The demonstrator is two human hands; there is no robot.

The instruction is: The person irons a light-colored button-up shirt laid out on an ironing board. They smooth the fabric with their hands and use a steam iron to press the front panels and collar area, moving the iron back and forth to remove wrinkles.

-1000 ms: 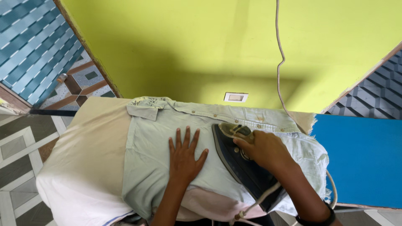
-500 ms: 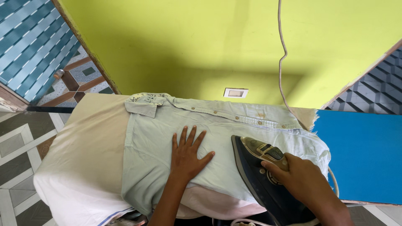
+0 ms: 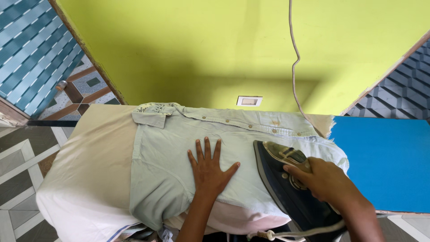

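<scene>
A pale green buttoned shirt (image 3: 165, 157) lies spread over a cream padded board (image 3: 94, 157). My left hand (image 3: 210, 168) rests flat on the middle of the shirt with its fingers spread. To its right, my right hand (image 3: 324, 181) grips the handle of a dark blue iron (image 3: 280, 177), whose tip points away from me on the shirt's right part. The iron's white cord (image 3: 293, 67) rises up along the wall, and more cord (image 3: 286, 233) trails by the near edge.
A yellow-green wall (image 3: 201, 49) with a white socket plate (image 3: 249, 101) stands behind the board. A blue surface (image 3: 385, 161) adjoins the board on the right. Patterned floor tiles (image 3: 18, 157) lie to the left.
The iron and my right hand slid right and toward me from the shirt's middle to its right part. My left hand shifted slightly to the right on the shirt.
</scene>
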